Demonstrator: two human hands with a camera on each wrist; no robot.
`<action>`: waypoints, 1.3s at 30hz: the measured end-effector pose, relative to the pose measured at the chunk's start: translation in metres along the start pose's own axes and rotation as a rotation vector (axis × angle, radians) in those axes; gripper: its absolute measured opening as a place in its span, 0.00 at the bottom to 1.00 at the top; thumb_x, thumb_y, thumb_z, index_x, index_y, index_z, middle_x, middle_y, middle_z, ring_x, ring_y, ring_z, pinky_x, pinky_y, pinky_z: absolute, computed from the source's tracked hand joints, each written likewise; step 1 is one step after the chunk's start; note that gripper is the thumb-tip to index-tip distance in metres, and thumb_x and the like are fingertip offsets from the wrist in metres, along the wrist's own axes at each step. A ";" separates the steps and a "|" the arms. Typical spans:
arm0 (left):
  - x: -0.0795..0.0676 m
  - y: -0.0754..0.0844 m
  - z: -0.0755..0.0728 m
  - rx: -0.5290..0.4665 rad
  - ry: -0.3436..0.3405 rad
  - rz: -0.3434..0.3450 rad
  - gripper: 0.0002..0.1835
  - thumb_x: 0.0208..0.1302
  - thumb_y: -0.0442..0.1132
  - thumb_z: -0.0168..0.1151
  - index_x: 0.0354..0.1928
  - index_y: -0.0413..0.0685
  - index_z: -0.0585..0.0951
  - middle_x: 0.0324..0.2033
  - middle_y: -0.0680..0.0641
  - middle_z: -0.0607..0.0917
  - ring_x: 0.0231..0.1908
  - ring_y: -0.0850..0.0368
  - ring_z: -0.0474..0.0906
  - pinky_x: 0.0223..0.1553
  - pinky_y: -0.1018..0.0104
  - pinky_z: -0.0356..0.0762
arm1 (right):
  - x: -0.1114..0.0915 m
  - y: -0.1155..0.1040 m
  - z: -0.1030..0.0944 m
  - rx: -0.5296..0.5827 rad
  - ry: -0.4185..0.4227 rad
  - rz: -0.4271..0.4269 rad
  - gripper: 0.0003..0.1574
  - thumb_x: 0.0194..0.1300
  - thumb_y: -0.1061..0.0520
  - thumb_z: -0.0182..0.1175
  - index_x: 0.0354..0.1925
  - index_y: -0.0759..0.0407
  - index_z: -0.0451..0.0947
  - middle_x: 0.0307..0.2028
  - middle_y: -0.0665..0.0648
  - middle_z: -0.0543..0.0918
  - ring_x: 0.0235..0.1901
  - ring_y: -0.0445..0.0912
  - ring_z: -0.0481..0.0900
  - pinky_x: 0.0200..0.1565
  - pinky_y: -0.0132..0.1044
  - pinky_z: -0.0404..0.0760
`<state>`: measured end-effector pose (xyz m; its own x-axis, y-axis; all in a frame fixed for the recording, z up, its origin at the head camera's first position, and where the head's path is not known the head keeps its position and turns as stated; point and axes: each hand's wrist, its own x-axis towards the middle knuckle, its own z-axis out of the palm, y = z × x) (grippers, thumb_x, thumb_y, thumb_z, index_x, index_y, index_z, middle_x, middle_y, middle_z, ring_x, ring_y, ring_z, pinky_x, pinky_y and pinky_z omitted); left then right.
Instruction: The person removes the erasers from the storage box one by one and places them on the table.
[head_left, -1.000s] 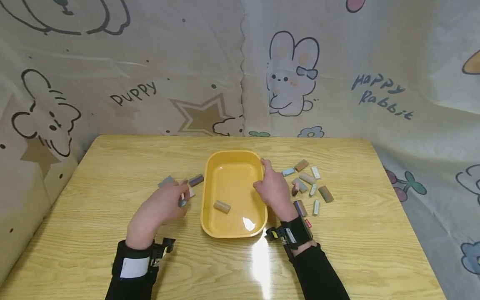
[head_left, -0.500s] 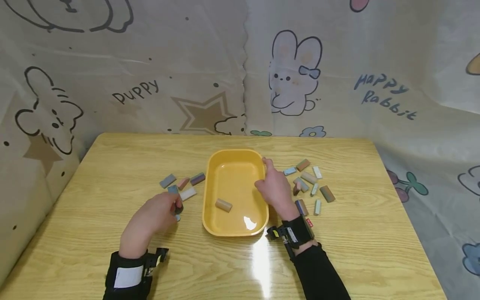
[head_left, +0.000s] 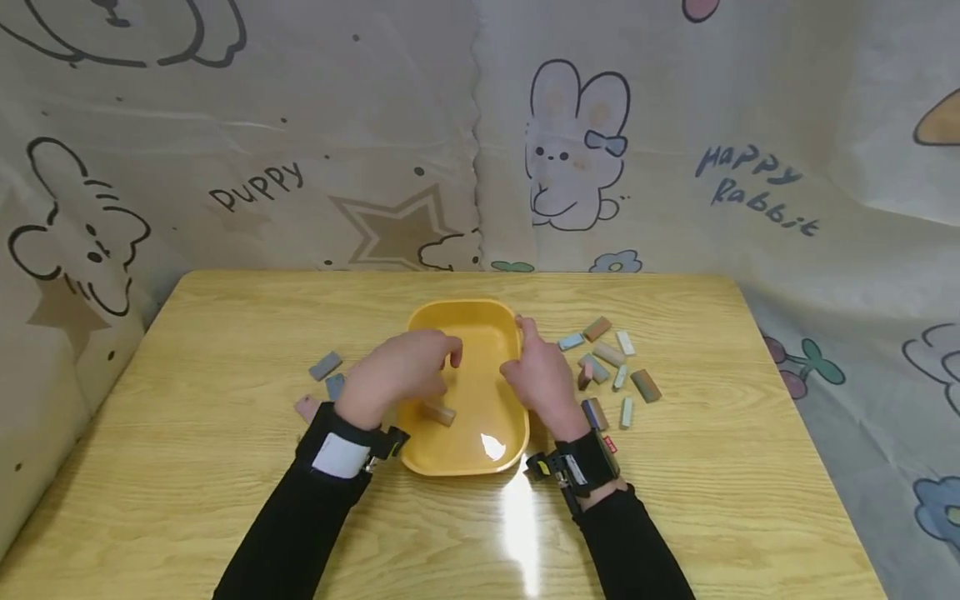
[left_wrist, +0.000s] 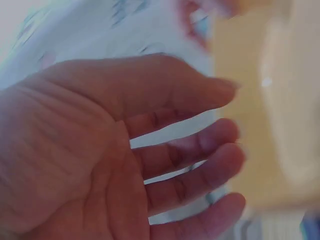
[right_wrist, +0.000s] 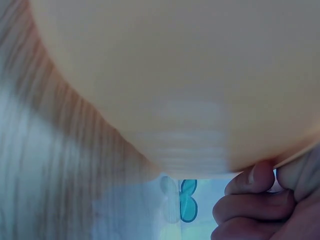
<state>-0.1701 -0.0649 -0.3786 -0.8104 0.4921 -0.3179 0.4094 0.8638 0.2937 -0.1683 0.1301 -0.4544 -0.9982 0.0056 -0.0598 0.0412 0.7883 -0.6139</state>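
In the head view my left hand point(head_left: 401, 371) reaches over the left side of a yellow plastic tray point(head_left: 467, 472). Its fingers are spread and loosely bent in the left wrist view, and nothing shows between them. Inside the tray lies a tan block point(head_left: 438, 412), partly covered by that hand. My right hand point(head_left: 546, 379) holds the tray's right rim, thumb at the inner side and index finger along the outside. From the right wrist, curled fingers point(right_wrist: 252, 202) show against the tray's wall. Left of the tray lie two grey-blue blocks point(head_left: 326, 366) and a pinkish block point(head_left: 307, 407).
Several small coloured blocks point(head_left: 609, 354) lie scattered to the right of the tray, some close to my right hand. The wooden table point(head_left: 750, 500) ends at the back against a printed cloth point(head_left: 660, 208).
My left hand has gone from the blocks at the left, where it pinched a dark piece, across to the tray. The pinkish block now lies beside the forearm. My right hand stays at the rim.
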 end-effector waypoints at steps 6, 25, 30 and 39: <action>0.018 0.008 0.010 0.088 -0.208 -0.016 0.14 0.38 0.38 0.69 0.30 0.53 0.75 0.26 0.50 0.75 0.28 0.54 0.70 0.26 0.64 0.68 | 0.001 -0.006 0.002 -0.027 0.003 -0.014 0.46 0.49 0.55 0.53 0.67 0.46 0.50 0.16 0.57 0.74 0.14 0.49 0.69 0.15 0.40 0.67; 0.026 0.028 0.027 0.429 -0.365 0.047 0.08 0.44 0.32 0.62 0.26 0.50 0.74 0.24 0.51 0.72 0.25 0.56 0.66 0.27 0.67 0.66 | 0.002 -0.005 0.003 -0.043 -0.007 0.007 0.46 0.49 0.54 0.54 0.66 0.44 0.50 0.19 0.57 0.75 0.16 0.49 0.70 0.17 0.41 0.69; 0.012 0.025 0.011 0.228 -0.310 -0.005 0.10 0.44 0.33 0.65 0.28 0.50 0.74 0.25 0.50 0.74 0.26 0.55 0.69 0.26 0.66 0.68 | 0.002 -0.005 0.003 -0.040 -0.007 -0.004 0.45 0.50 0.54 0.54 0.66 0.45 0.50 0.18 0.57 0.75 0.16 0.49 0.69 0.17 0.40 0.68; -0.054 -0.015 -0.011 0.098 -0.002 0.015 0.10 0.44 0.34 0.61 0.29 0.51 0.70 0.25 0.49 0.72 0.25 0.54 0.66 0.24 0.65 0.64 | 0.002 0.001 -0.001 -0.025 -0.006 0.014 0.46 0.51 0.55 0.54 0.67 0.44 0.49 0.16 0.56 0.74 0.13 0.48 0.69 0.15 0.39 0.68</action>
<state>-0.1376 -0.1054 -0.3557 -0.8031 0.5050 -0.3162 0.4605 0.8628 0.2085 -0.1703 0.1311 -0.4541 -0.9973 0.0131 -0.0726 0.0537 0.8030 -0.5935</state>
